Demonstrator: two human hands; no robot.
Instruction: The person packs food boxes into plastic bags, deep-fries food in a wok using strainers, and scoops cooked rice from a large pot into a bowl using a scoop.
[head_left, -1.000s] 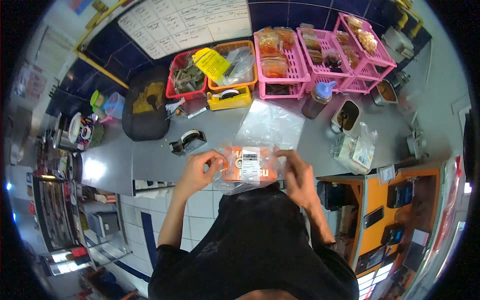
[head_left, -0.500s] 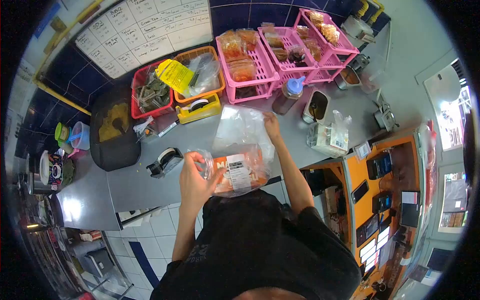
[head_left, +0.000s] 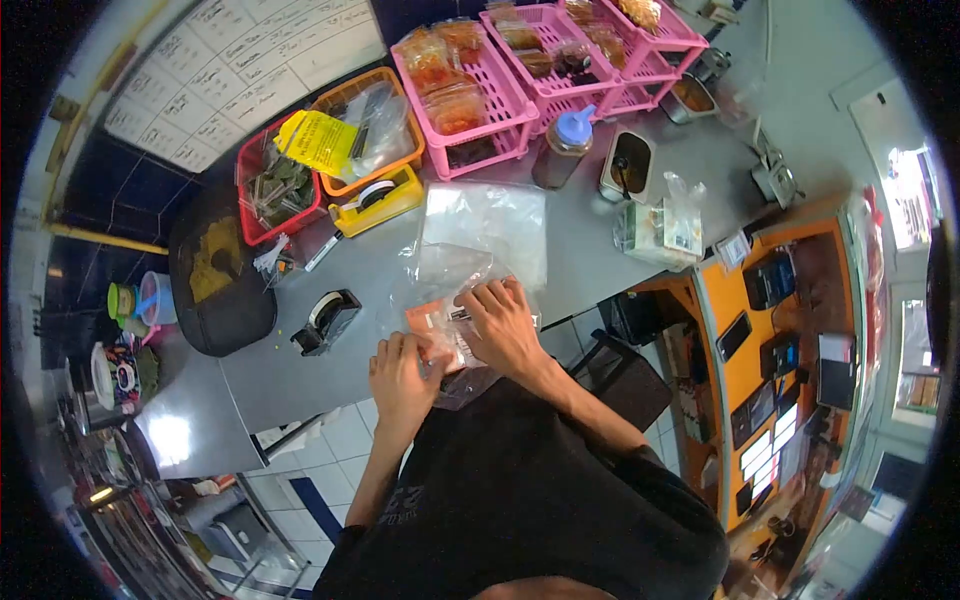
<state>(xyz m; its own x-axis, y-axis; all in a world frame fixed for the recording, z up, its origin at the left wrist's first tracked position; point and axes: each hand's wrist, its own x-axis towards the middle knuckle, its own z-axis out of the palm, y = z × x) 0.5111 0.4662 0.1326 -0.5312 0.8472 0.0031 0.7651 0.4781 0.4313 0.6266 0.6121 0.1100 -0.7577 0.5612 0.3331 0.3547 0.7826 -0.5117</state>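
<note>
On the big gray table (head_left: 300, 385), beside the pile of clear bags (head_left: 484, 225), an orange box (head_left: 425, 318) sits in a see-through bag (head_left: 462, 262) at the front edge, with the left hand (head_left: 400, 382) and right hand (head_left: 500, 325) on it, fingers curled, their pinch too hidden to tell.

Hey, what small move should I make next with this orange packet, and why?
I'd probably steady the orange packet with your left hand and smooth the loose clear plastic with your right: both hands are already at the packet, and the plastic sticks out wrinkled past its far edge.
</note>
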